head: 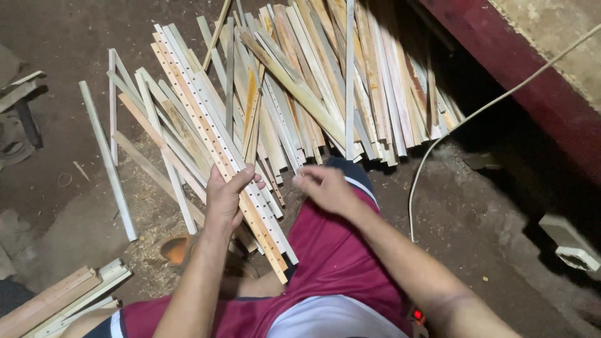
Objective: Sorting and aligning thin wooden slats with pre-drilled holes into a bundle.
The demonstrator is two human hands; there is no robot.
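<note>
My left hand (226, 199) grips a bundle of long thin wooden slats with rows of small holes (206, 119); the bundle runs from upper left down past my wrist to my lap. My right hand (324, 188) hovers just right of it, fingers curled, touching the near ends of the slats and holding nothing. Behind both hands lies a big fanned heap of pale wooden slats (325, 81) on the dirt floor. My knee in dark red shorts (332, 250) is under the right hand.
Loose slats (107, 159) lie scattered at left on sawdust. More stacked strips (62, 300) sit at bottom left. A white cable (438, 134) snakes across the floor at right, beside a dark red beam (519, 81). A white block (573, 244) rests at far right.
</note>
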